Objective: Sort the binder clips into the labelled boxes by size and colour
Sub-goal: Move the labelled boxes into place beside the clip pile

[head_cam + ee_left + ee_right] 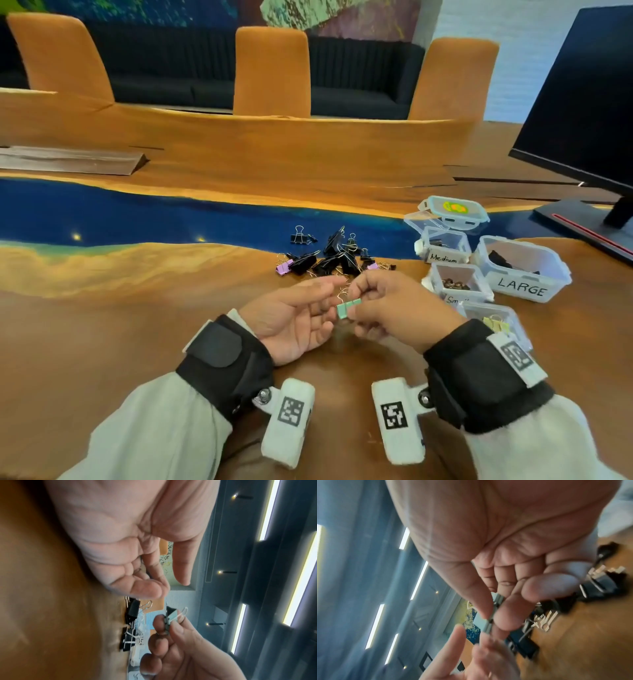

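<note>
Right hand (394,308) pinching green clips (348,307), seemingly two, left hand (291,318) palm-up, fingers relaxed

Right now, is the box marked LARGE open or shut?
Open: the LARGE box has no lid on, and dark clips show inside it.

My left hand (291,322) lies palm-up, fingers relaxed and straight; my right hand (394,308) faces it, thumb and fingertips pinched together.

We sit in an office meeting room, long wood-and-resin table (239,164), orange chairs (272,72), monitor (582,92), dark sofa (164,68)
</note>
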`<action>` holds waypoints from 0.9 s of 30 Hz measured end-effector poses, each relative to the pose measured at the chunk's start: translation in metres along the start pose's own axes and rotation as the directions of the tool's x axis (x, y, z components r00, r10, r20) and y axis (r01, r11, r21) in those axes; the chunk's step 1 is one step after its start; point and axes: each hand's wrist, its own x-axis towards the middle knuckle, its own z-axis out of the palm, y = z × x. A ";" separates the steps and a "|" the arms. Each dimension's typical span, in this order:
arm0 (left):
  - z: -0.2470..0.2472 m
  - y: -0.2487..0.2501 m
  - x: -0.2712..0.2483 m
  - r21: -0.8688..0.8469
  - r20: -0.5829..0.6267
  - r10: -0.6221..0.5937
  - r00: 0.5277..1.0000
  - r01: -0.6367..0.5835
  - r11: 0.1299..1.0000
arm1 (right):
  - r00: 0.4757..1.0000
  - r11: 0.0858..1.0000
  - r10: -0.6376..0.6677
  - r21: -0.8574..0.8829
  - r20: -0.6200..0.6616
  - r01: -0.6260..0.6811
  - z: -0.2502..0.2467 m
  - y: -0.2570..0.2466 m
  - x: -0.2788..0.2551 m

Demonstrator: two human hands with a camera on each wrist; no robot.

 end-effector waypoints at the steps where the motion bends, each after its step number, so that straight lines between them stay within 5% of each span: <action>1: 0.002 -0.002 0.002 0.005 0.023 -0.016 1.000 0.016 1.000 | 1.000 0.999 0.000 0.053 0.010 0.000 0.003 0.003 -0.002; 6: 0.001 -0.004 0.008 -0.045 0.002 -0.034 0.999 0.034 0.998 | 0.999 0.969 -0.033 0.246 0.034 0.024 0.007 -0.003 -0.012; 11: 0.005 -0.001 0.009 -0.033 -0.103 0.001 0.995 -0.004 0.999 | 0.959 0.957 -0.274 -0.117 -0.071 0.265 0.006 0.000 -0.002; 16: 0.006 0.004 0.008 -0.052 -0.094 -0.030 0.995 0.025 0.998 | 0.922 0.914 -0.376 -0.203 -0.096 0.351 0.009 0.002 0.000; 27: 0.013 0.006 0.001 0.130 -0.001 -0.139 0.990 0.138 0.982 | 0.908 0.907 -0.368 0.139 -0.201 0.398 0.005 0.011 0.010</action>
